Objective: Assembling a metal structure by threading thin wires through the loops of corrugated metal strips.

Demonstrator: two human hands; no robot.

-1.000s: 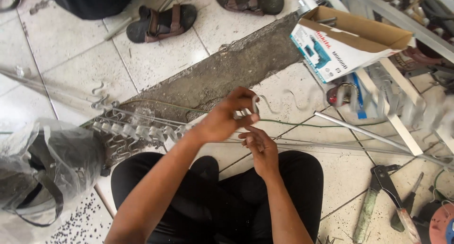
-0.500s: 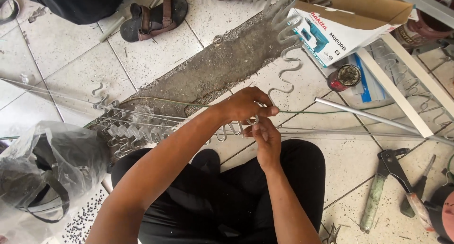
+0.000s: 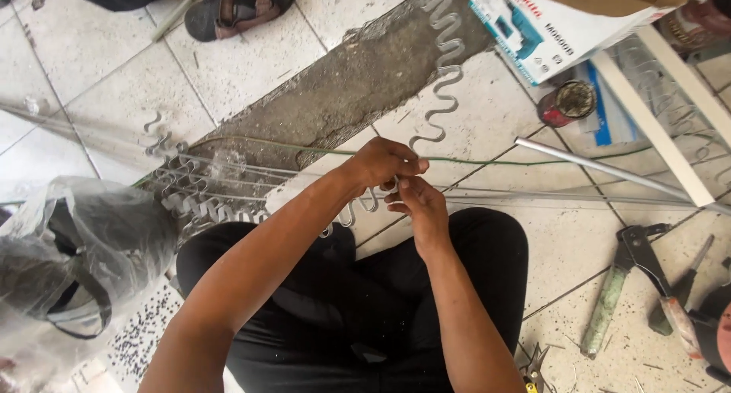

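Observation:
I sit cross-legged on a tiled floor. My left hand [image 3: 383,164] and my right hand [image 3: 416,208] meet in front of me, both pinching a zigzag wire spring [image 3: 444,65] that snakes away up the floor. Its near end disappears between my fingers. A bundle of similar wavy wires [image 3: 190,187] lies to the left, close to my left forearm. Thin straight wires [image 3: 533,199] run across the floor under my hands.
A clear plastic bag [image 3: 76,248] sits at left. A cardboard box [image 3: 563,20], a red can [image 3: 565,103] and a white metal bar [image 3: 662,111] lie at upper right. Large hand cutters [image 3: 620,282] and pliers [image 3: 678,301] rest at right. A sandal [image 3: 240,4] is at top.
The view has shifted, so the box and the tools sit differently in the frame. My hands stay together on the spring, which now stretches out long above them.

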